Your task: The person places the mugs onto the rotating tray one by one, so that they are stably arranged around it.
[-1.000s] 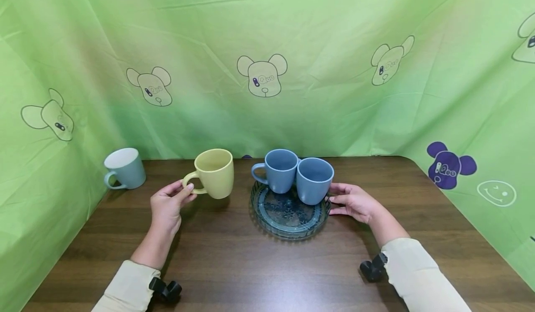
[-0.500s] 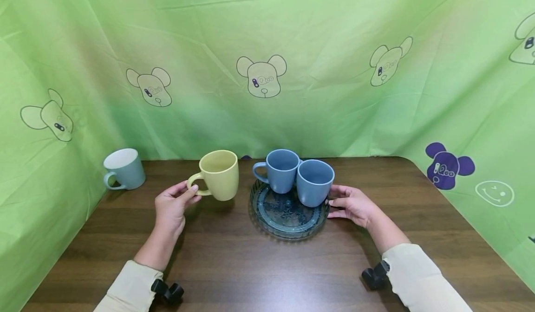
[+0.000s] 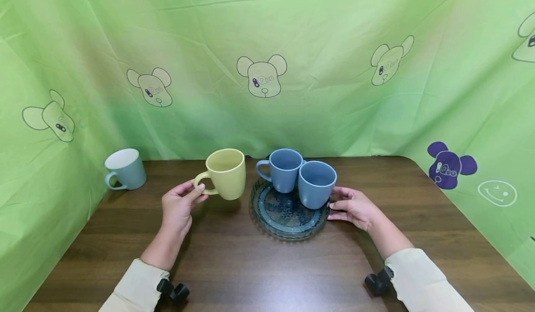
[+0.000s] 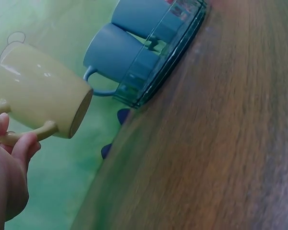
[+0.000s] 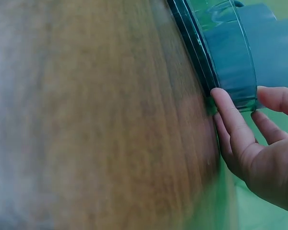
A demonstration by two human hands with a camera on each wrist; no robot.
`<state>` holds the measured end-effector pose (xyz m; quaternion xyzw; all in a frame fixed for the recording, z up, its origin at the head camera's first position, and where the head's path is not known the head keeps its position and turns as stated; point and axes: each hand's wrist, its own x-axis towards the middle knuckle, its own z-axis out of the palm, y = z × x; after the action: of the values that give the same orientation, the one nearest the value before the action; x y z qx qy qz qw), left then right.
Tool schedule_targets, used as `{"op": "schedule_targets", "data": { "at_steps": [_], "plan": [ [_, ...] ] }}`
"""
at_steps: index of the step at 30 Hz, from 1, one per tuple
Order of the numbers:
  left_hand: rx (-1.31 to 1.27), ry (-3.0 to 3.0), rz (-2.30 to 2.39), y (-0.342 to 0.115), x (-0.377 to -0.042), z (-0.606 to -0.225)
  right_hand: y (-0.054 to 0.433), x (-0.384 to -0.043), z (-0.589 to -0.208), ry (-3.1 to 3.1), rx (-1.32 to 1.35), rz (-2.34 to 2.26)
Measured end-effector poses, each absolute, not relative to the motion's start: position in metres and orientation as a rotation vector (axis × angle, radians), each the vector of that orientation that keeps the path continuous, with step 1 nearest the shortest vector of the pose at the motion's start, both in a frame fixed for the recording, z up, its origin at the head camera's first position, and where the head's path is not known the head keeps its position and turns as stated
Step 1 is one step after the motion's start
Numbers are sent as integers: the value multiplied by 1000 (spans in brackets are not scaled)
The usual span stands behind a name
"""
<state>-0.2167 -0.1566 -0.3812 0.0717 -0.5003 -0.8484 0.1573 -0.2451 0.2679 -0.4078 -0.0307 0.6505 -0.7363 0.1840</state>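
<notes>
Fingers of the left hand [image 3: 179, 205] pinch the round, shiny yellow mug [image 3: 227, 175] by its handle [image 3: 201, 176], left of frame centre; keep it upright (go slow). Right hand [image 3: 353, 206] touches the round blue glass dish [image 3: 288, 228], fingers spread.

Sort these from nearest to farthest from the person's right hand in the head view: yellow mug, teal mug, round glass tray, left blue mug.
1. Round glass tray: touched by the right hand.
2. Left blue mug: in the tray, toward the back.
3. Yellow mug: left of the tray, held by the left hand.
4. Teal mug: farthest left, on the table.
</notes>
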Motion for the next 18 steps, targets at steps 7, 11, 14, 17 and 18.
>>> {"op": "schedule_targets", "data": {
  "at_steps": [7, 11, 14, 17, 18],
  "plan": [
    [206, -1424, -2449, -149, -217, -381, 270, -239, -406, 1796, -76, -2092],
    [199, -1432, -2453, -146, -217, -381, 268, -237, -406, 1788, -59, -2102],
    [190, -1445, -2453, -143, -218, -381, 267, -235, -406, 1793, -58, -2099],
    [177, -1459, -2452, -141, -218, -381, 267, -233, -405, 1802, -43, -2095],
    [174, -1465, -2451, -140, -218, -381, 267, -232, -405, 1805, -42, -2093]
  ]
}}
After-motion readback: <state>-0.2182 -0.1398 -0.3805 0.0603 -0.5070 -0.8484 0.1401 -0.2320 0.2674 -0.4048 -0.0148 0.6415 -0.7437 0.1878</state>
